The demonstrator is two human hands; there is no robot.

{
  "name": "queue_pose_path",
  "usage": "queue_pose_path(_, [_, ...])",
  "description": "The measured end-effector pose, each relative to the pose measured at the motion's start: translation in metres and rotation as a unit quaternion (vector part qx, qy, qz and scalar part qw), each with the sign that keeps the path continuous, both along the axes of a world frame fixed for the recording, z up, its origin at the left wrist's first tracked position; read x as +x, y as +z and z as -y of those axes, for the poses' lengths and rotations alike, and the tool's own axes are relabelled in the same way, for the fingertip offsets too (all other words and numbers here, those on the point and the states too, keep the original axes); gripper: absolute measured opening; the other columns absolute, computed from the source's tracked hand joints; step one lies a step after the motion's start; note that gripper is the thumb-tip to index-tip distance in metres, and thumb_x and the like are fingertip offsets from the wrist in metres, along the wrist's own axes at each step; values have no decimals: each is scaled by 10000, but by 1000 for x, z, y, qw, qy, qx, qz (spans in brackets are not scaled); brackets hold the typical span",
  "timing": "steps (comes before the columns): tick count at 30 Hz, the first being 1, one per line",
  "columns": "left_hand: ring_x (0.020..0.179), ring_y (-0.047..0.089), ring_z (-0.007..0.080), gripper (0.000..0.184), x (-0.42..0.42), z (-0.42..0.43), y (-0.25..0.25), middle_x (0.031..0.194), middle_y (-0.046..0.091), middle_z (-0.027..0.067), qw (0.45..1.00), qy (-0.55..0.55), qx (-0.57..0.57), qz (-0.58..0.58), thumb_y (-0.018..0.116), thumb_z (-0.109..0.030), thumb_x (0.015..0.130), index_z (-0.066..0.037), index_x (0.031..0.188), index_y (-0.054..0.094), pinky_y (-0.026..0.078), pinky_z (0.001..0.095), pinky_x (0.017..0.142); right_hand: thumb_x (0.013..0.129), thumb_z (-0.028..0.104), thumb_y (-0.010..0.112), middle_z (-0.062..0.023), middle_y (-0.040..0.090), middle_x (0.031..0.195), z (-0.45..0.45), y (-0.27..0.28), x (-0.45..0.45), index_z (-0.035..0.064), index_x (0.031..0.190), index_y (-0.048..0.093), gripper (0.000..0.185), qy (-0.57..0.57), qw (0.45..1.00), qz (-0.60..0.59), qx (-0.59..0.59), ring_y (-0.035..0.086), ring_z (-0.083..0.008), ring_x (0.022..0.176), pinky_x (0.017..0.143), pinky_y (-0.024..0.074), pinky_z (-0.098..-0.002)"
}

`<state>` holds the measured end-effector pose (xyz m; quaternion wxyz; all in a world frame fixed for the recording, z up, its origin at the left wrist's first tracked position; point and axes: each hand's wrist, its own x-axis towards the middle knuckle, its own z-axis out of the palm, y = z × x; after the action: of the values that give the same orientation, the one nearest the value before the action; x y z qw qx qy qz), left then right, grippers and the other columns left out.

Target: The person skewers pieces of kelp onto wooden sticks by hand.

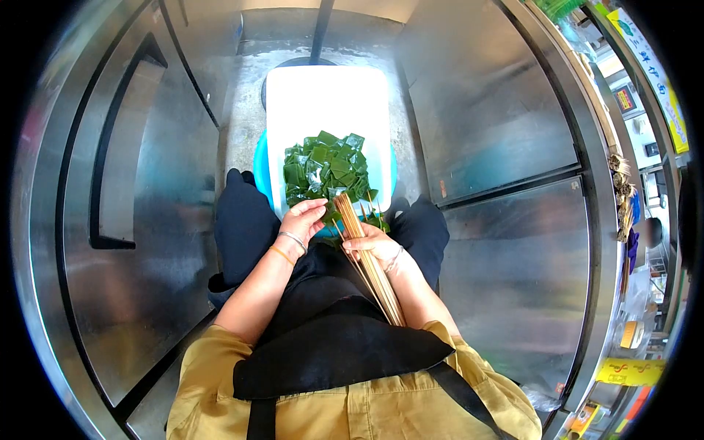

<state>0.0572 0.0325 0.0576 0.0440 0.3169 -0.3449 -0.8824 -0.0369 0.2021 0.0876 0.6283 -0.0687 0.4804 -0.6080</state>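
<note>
White board, green squares on near end, sticks in your right hand.
Your right fingers wrap the sticks; your left hand curls beside their tips, thumb and fingertips close together, can't tell if anything's pinched.
</note>
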Motion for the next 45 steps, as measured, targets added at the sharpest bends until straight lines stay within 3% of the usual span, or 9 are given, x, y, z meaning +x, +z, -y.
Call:
queue_pose_path(6, [813,559,106,232,-1,-3,6,931,598,9,999,21,-26,-17,609,-32,784,-69,1011,585,454,252,720,711,23,662,-34,523,657,-1,-1,0,39,858,493,225,-15,1000,17,-8,501,-117,516,482,408,-214])
queue_pose_path(13, [773,569,95,175,0,-6,2,874,613,11,998,34,-52,-32,615,-37,780,-63,952,595,465,240,680,711,19,658,-39,522,655,-2,-2,1,39,843,495,210,-28,999,16,-11,498,-118,519,482,406,-214])
queue_pose_path(18, [749,564,71,102,0,-15,4,871,618,14,965,32,-249,-73,583,-19,803,-50,898,596,461,207,620,679,29,690,-3,513,631,-2,-4,0,66,846,491,263,-24,1000,-1,-10,506,-98,501,457,413,-208])
queue_pose_path(24, [747,581,88,104,10,-38,12,851,624,47,953,-16,-294,-69,543,13,817,3,903,600,512,237,604,671,29,692,-7,520,642,-3,2,0,45,900,507,294,-47,999,-2,-5,504,-94,502,461,415,-208])
queue_pose_path(28, [757,577,98,115,14,-49,12,850,610,51,960,-13,-272,-64,555,2,815,-8,930,555,507,237,614,685,34,682,-12,533,657,-4,1,-1,35,907,513,279,-46,999,8,-26,509,-92,521,468,419,-208])
queue_pose_path(30, [760,571,100,164,14,-51,15,867,599,53,984,40,-159,-75,578,-21,809,-34,949,494,503,242,626,689,35,681,-19,541,668,-5,2,-2,36,897,517,265,-39,999,-1,-24,512,-94,527,477,422,-212])
queue_pose_path(34, [722,565,100,181,14,-48,16,828,582,42,999,-6,-33,-39,601,-71,810,-74,937,472,491,238,610,707,39,661,-26,541,670,-7,-2,-1,17,930,519,265,-36,999,1,-29,511,-97,527,486,410,-208])
queue_pose_path(38, [636,554,91,208,12,-45,11,781,572,28,991,-76,-114,4,644,-120,787,-66,920,493,480,217,546,718,33,648,-26,548,680,-7,2,-1,19,941,518,259,-31,999,-22,-29,522,-93,531,490,417,-207])
queue_pose_path(45, [673,554,103,184,14,-43,4,786,566,20,995,-36,-88,38,639,-103,787,-69,916,514,465,205,559,717,32,652,-42,559,694,-6,8,0,14,1036,470,368,1,999,-40,-1,534,-101,547,509,432,-209])
